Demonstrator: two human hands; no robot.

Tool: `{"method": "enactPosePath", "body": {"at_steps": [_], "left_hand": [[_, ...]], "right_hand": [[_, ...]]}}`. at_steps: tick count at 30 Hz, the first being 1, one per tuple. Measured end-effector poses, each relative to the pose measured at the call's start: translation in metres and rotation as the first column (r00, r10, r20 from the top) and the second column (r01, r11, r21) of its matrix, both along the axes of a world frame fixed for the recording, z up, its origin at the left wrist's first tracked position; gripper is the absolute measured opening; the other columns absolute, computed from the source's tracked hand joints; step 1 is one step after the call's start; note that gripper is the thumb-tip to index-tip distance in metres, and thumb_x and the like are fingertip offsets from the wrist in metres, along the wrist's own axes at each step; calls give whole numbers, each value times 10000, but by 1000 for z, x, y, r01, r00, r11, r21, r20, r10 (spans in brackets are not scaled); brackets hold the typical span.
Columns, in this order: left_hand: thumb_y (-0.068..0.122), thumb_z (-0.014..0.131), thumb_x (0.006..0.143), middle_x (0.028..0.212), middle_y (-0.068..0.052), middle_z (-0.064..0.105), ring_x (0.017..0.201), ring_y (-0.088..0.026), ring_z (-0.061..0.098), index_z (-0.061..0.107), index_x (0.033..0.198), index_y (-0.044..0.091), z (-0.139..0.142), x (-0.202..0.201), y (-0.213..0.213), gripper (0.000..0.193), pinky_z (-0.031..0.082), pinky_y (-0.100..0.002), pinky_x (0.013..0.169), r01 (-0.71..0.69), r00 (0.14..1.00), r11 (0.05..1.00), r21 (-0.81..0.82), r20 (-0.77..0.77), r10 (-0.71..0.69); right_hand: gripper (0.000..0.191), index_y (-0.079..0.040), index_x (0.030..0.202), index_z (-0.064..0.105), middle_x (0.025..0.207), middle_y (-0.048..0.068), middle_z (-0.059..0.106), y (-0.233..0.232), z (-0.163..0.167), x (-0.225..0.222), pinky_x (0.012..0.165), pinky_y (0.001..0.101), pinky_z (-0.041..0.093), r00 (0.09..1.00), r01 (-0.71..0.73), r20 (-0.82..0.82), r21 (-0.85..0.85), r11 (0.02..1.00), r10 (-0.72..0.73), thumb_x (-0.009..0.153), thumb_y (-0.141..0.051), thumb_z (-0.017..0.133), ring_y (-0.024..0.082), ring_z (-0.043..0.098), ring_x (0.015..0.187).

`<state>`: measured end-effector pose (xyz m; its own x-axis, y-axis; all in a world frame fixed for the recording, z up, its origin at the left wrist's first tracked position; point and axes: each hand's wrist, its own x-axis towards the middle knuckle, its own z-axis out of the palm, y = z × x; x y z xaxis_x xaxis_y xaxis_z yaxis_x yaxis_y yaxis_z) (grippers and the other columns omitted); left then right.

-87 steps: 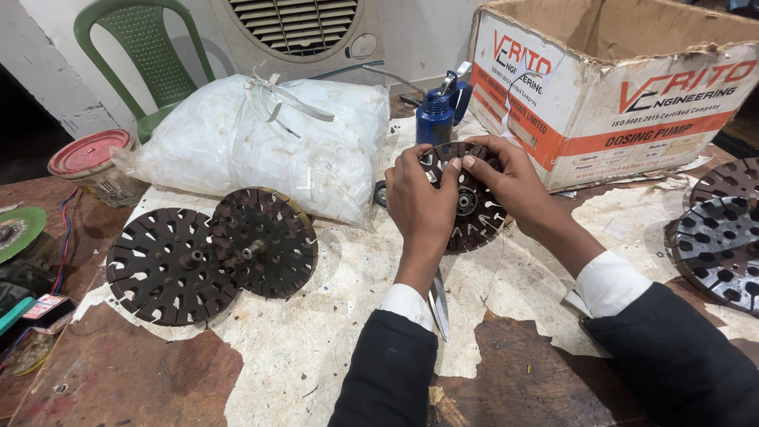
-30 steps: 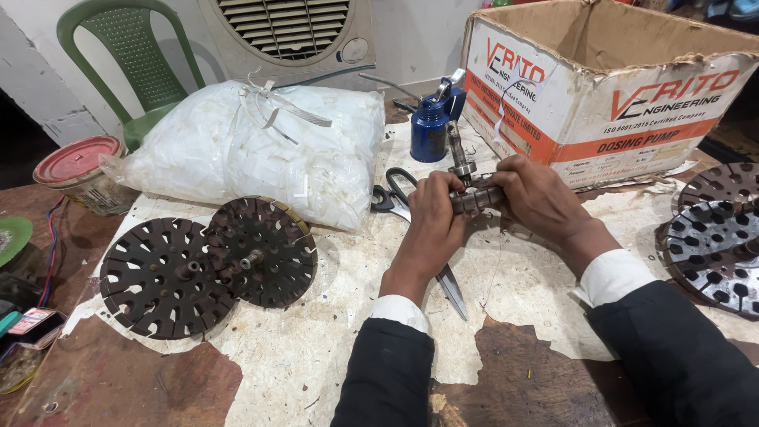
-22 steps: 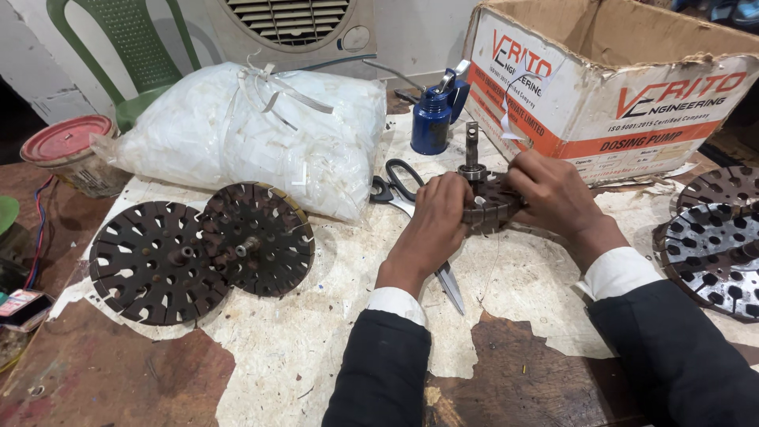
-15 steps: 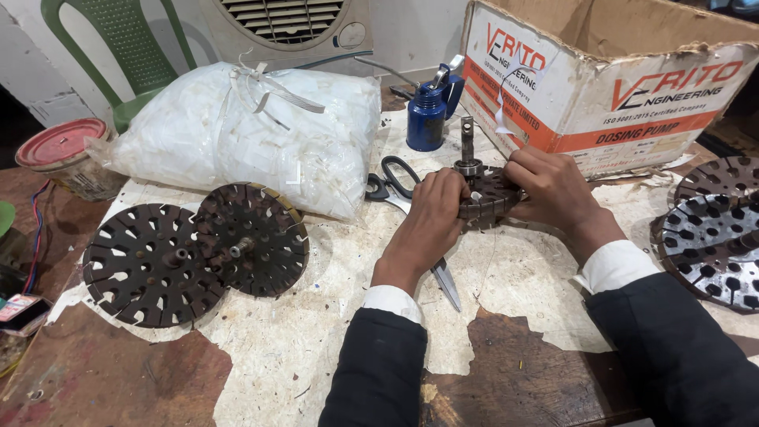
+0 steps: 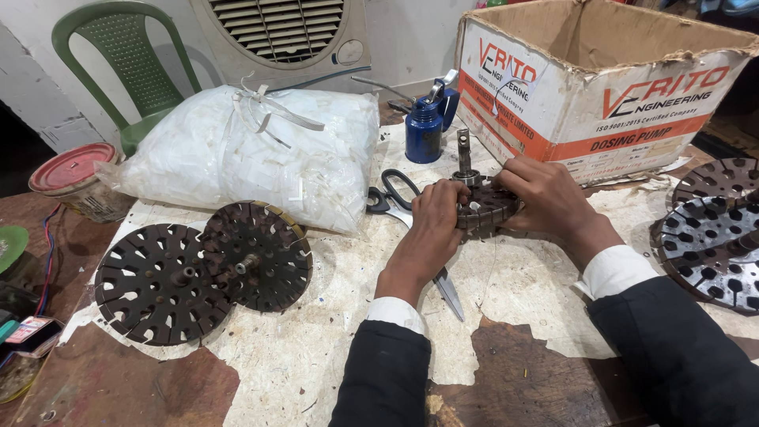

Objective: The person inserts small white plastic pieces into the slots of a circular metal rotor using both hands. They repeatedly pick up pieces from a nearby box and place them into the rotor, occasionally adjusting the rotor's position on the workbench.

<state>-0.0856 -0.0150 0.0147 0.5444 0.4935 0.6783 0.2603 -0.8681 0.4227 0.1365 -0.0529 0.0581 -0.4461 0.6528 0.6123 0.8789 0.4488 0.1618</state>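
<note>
A dark slotted stator disc (image 5: 484, 207) with an upright steel shaft (image 5: 463, 154) lies flat on the paper-covered table. My left hand (image 5: 431, 217) grips its left edge, fingers curled over the rim. On the opposite side, my right hand (image 5: 545, 194) holds the right edge with fingertips on top. Black-handled scissors (image 5: 399, 205) lie just left of my left hand, the blades running under my wrist.
Two similar slotted discs (image 5: 205, 265) lie overlapping at the left; more discs (image 5: 715, 229) sit at the right edge. A white plastic bag (image 5: 261, 154), a blue oil can (image 5: 427, 126) and an open cardboard box (image 5: 601, 87) stand behind. A red-lidded tin (image 5: 71, 178) is far left.
The disc, held up tilted in both hands, was turned over and set down flat with its shaft pointing up. Both hands stay on its rim.
</note>
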Motion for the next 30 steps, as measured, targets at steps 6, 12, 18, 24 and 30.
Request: {"method": "enactPosePath", "body": {"at_steps": [6,12,18,24,30], "left_hand": [[-53,689,778,1176,-98,489,1210,-285,489,499,1176,88,4,-10,-1,463,361,-441,1066,-22,999,999,-45,-45,20],[-38,723,763,1179,-88,480,1213,-295,477,499,1146,98,1,-11,2,464,349,-462,1059,-7,1000,996,-93,-25,4],[-47,726,756,1183,-81,488,1214,-295,482,512,1146,109,-6,-12,8,471,353,-464,1063,3,1000,994,-109,-17,-5],[-73,704,757,1183,-81,487,1222,-289,488,517,1161,108,-8,-14,10,481,357,-456,1079,-2,1000,996,-91,-16,1],[-50,713,782,1147,-72,503,1201,-288,498,519,1123,104,-7,-16,11,422,341,-452,1071,6,1000,989,-146,-7,-7]], "right_hand": [[488,-64,1053,693,916,82,617,-5,11,-22,659,432,540,998,-33,61,-60,998,36,621,-236,839,295,657,885],[464,-64,1042,694,903,87,614,-4,7,-27,654,441,535,999,8,41,-83,997,-5,640,-242,842,299,660,868],[463,-57,1051,695,944,83,654,2,-1,-26,661,433,541,1000,-3,23,-87,996,5,649,-232,845,299,675,870],[499,-42,1060,691,981,89,694,5,-8,-23,711,419,566,999,-18,47,-69,997,21,617,-204,855,293,697,901],[493,-19,1034,680,970,99,703,12,-16,-16,708,408,575,995,-63,75,-31,998,65,605,-177,863,294,704,889]]}}
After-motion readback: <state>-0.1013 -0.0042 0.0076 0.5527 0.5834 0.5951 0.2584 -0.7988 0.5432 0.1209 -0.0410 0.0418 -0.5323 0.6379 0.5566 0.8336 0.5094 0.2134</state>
